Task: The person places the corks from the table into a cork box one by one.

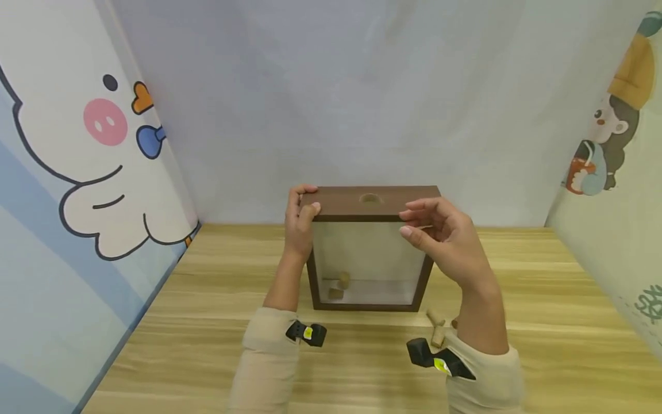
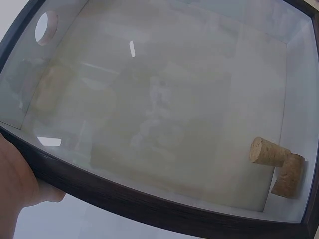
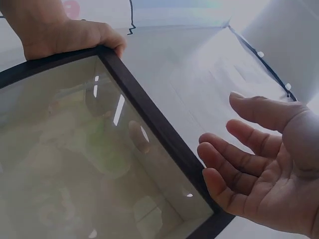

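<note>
A dark brown wooden frame box [image 1: 369,306] with a clear front stands upright on the table, a round hole [image 1: 371,198] in its top. Two corks [image 2: 269,152] lie inside at the bottom left corner, touching each other. My left hand [image 1: 299,221] grips the box's top left corner, thumb on the front edge and fingers over the top. At the top right corner my right hand [image 1: 447,238] hovers with loosely bent fingers and nothing in them; in the right wrist view its palm [image 3: 269,191] shows bare.
Loose corks [image 1: 438,335] lie on the wooden table [image 1: 233,276] in front of the box's right side, partly hidden by my right wrist. A pale backdrop [image 1: 336,103] rises behind the box. Walls with cartoon prints [image 1: 106,122] stand at left and right.
</note>
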Available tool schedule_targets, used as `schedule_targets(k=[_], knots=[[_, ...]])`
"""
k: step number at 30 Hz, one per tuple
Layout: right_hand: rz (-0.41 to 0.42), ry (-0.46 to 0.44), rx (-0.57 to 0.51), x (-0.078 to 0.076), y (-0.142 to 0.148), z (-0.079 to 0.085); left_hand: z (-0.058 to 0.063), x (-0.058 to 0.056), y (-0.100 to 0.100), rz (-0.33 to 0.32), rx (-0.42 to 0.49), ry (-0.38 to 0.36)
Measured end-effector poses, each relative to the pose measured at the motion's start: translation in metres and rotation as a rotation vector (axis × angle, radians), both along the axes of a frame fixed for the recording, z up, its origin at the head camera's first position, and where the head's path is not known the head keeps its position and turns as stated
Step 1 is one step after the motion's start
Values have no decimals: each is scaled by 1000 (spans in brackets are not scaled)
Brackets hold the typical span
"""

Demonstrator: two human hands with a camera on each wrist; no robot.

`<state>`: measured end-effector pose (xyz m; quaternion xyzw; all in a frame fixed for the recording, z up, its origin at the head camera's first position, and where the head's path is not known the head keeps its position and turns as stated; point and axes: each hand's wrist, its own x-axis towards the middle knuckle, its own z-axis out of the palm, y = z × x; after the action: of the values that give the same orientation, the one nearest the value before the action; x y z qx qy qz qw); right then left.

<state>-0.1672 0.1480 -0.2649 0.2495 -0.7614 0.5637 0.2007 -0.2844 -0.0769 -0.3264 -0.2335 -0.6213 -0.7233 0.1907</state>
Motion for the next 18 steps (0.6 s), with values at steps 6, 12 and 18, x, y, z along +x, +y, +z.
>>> schedule_targets(k=[6, 12, 18], knots=[[50, -2, -50, 5, 9, -18, -2, 1, 1, 11, 2, -2], [61, -57, -58, 9, 22, -36, -2, 0, 4, -5, 5, -7], [67, -111, -42, 9, 33, -53, 1, -1, 4, 10, -3, -7]])
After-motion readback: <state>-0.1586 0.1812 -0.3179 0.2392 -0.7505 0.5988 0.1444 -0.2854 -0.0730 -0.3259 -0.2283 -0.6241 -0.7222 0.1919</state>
